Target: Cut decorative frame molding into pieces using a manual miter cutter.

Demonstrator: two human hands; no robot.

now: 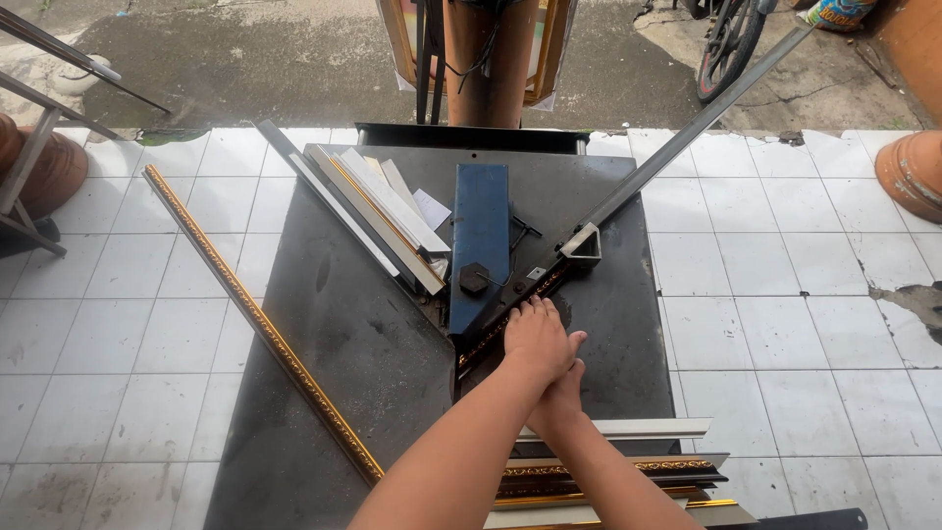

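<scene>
Pressing down is pretty much what's shown here: the left hand [535, 339] is laid flat, fingers spread, on a dark frame moulding with gold trim [500, 322] that's seated on the black metal table [343, 353] of what looks like a mitre cutter. The right hand [562, 395] is tucked underneath and behind the left, mostly hidden by it, so whether it's closed on anything or just stacked for extra pressure can't be told. Nothing is really gripped by the left one; it's open and pushed down.

The moulding is run diagonally up against the blue guide block [481, 240] and the long grey lever arm [687, 137], which is angled off to the upper right. So the step in hand is judged to be the positioning and clamping of the strip at the blade, not the cut itself, since the lever isn't touched.

For the next move, the strip would need to be kept dead still against the fence, and one hand would have to be freed for the lever with fingers kept well away from the cutting spot.

A second gold-patterned strip [260, 324] is lying loose on the left, pale offcuts [383, 211] are piled behind the block, and more cut pieces [628, 471] are stacked near the bottom edge.
</scene>
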